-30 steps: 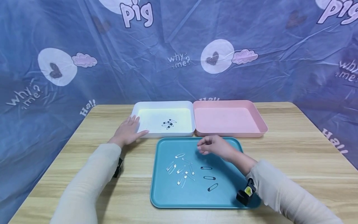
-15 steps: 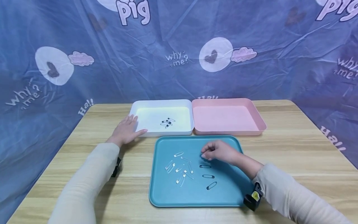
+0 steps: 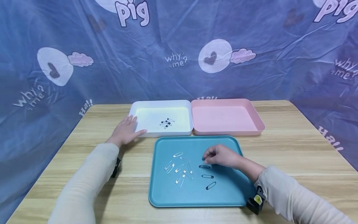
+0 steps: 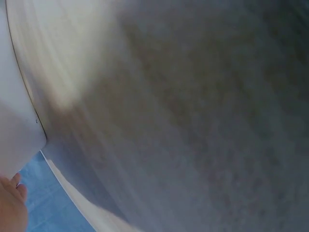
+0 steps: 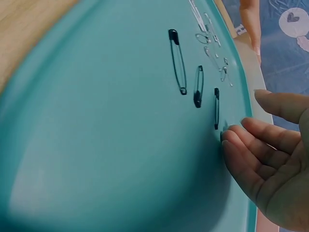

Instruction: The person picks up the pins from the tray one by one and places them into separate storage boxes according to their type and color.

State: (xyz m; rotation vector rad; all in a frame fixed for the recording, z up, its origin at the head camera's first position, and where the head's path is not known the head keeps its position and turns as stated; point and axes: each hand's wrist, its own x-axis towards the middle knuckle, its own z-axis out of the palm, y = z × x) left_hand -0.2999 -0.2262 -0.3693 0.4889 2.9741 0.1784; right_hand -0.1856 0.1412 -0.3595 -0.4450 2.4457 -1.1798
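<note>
My right hand (image 3: pixel 222 155) hovers over the right half of a teal tray (image 3: pixel 223 200), fingers slightly bent. In the right wrist view its thumb (image 5: pixel 280 104) stands apart from the fingers, with nothing between them. Closest to the fingertips lies a black safety pin (image 3: pixel 204 166); a second black safety pin (image 3: pixel 207 176) and a third black safety pin (image 3: pixel 211 185) lie nearer the front. Several silver safety pins (image 3: pixel 181 180) are scattered on the tray's left half. My left hand (image 3: pixel 126 130) rests, fingers spread, against the left front corner of a white box (image 3: pixel 148 134).
Several black safety pins (image 3: pixel 167 123) lie together inside the white box. A pink box (image 3: pixel 229 133) adjoins it on the right, both behind the tray. Wooden table (image 3: pixel 293 149) surrounds them, and a blue printed cloth (image 3: pixel 139 74) hangs at the back.
My right hand has come back from the tray's far edge, slightly rightward and down to the farthest black safety pin. The left hand keeps its place on the white box.
</note>
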